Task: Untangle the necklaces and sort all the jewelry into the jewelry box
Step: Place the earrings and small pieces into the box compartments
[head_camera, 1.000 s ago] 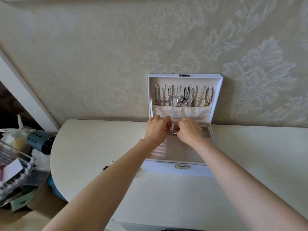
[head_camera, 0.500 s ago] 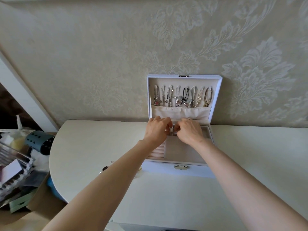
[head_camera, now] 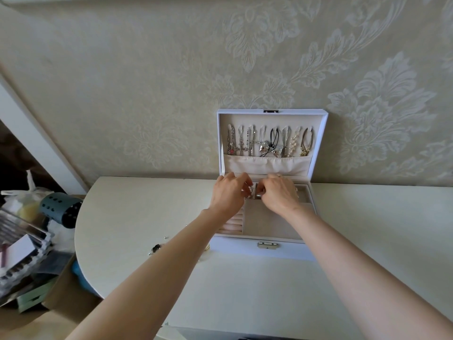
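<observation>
A white jewelry box (head_camera: 282, 251) stands open against the wall, its lid upright. Several necklaces (head_camera: 268, 143) hang in a row on hooks inside the lid, above a cream pocket. My left hand (head_camera: 229, 193) and my right hand (head_camera: 279, 193) are together over the back compartments of the tray, fingers curled, pinching a small silver piece (head_camera: 256, 192) between them. Ring rolls (head_camera: 231, 225) lie at the tray's left, and a large beige compartment (head_camera: 267, 222) sits in front of my hands. What the piece is stays unclear.
Small loose jewelry bits (head_camera: 155, 249) lie on the white table (head_camera: 137, 212) left of the box. A pale round item (head_camera: 204, 257) shows under my left forearm. Beyond the table's left edge are a dark teal cylinder (head_camera: 61, 209), bags and cluttered boxes (head_camera: 22, 249).
Both hands stay over the back of the tray, with only slight finger movement on the small silver piece. The view has shifted a little.
</observation>
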`<state>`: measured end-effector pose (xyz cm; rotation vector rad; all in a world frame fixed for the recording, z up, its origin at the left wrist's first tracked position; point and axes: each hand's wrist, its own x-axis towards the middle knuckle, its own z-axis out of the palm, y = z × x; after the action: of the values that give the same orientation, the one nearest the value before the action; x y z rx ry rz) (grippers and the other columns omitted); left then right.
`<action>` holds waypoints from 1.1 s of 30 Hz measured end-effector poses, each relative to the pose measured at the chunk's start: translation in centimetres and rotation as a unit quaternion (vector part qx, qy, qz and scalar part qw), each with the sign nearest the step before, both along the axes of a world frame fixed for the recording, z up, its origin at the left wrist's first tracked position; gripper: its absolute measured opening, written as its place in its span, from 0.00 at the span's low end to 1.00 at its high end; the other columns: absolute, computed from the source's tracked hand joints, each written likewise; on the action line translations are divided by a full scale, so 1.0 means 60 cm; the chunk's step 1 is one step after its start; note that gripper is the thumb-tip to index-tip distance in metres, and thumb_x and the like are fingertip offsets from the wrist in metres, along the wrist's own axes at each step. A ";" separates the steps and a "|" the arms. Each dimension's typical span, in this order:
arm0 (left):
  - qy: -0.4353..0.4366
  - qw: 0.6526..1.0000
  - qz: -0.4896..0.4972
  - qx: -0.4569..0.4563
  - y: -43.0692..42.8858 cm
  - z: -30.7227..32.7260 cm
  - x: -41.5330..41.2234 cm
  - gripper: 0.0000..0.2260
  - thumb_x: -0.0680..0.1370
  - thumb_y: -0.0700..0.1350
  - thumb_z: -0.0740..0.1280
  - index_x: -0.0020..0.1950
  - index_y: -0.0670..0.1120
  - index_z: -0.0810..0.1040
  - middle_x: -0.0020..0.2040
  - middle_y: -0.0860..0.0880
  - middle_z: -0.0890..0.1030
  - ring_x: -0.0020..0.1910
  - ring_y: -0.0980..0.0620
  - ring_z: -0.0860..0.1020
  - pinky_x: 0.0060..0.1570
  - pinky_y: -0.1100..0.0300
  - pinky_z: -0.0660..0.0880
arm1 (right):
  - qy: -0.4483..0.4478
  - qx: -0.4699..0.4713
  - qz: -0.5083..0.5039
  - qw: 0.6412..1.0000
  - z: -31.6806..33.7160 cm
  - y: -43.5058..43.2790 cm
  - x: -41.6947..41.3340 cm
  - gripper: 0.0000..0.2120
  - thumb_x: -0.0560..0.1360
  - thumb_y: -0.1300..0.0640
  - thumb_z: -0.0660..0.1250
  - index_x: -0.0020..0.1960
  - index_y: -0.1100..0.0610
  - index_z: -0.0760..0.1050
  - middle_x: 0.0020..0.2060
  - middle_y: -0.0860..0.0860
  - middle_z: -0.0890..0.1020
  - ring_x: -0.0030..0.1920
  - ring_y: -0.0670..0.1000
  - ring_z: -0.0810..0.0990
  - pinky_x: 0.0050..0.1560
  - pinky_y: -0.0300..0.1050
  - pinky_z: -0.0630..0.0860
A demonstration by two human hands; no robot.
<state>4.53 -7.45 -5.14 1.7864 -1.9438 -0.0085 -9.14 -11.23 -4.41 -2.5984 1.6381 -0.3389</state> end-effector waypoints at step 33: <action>0.068 0.974 0.170 0.131 0.206 -0.031 0.249 0.05 0.73 0.39 0.70 0.45 0.48 0.77 0.39 0.56 0.77 0.42 0.53 0.73 0.43 0.57 0.70 | 0.062 0.017 0.286 0.956 0.019 0.121 0.190 0.10 0.74 0.61 0.64 0.49 0.50 0.81 0.48 0.47 0.82 0.55 0.50 0.71 0.53 0.44 0.59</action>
<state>19.46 4.90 -7.01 2.2096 -1.5786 -0.2758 2.25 -3.97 -3.27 -2.9511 0.8287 -0.1119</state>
